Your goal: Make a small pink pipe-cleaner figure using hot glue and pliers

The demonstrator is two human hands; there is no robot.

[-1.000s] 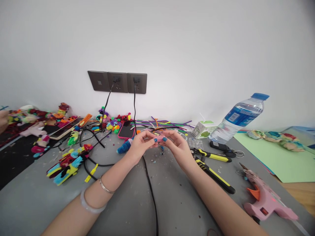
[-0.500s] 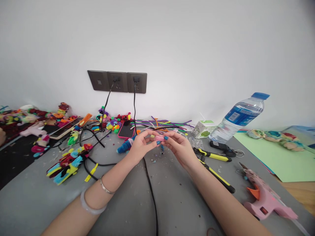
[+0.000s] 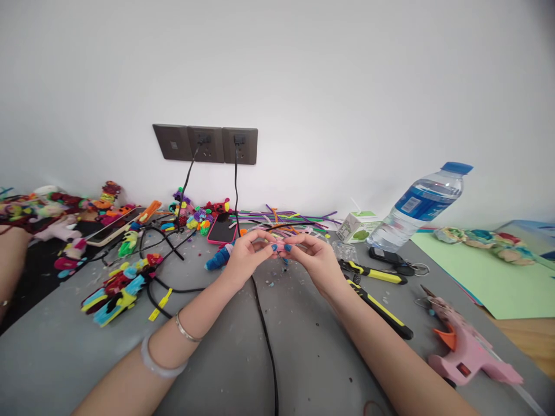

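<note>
My left hand [image 3: 248,254] and my right hand [image 3: 315,258] meet above the grey table [image 3: 243,358], both pinching a small pink fuzzy piece [image 3: 281,246] between thumbs and fingertips. The piece is short and mostly hidden by my fingers. A blue fuzzy piece [image 3: 219,257] lies on the table just left of my left hand. Behind my hands lies a loose bundle of coloured pipe cleaners [image 3: 286,219].
A black cable [image 3: 265,335] runs from the wall sockets [image 3: 206,144] between my arms. Yellow-handled pliers [image 3: 377,309], a pink glue gun [image 3: 470,352], a water bottle [image 3: 418,205], a small carton [image 3: 359,226] and green paper [image 3: 485,277] are right. Colourful fuzzy figures [image 3: 119,289] and a phone [image 3: 222,229] lie left. Another person's arm [image 3: 9,260] shows at far left.
My hands stay together on the pink piece, with the fingers shifting slightly. Another person's arm has come further into view at the far left edge.
</note>
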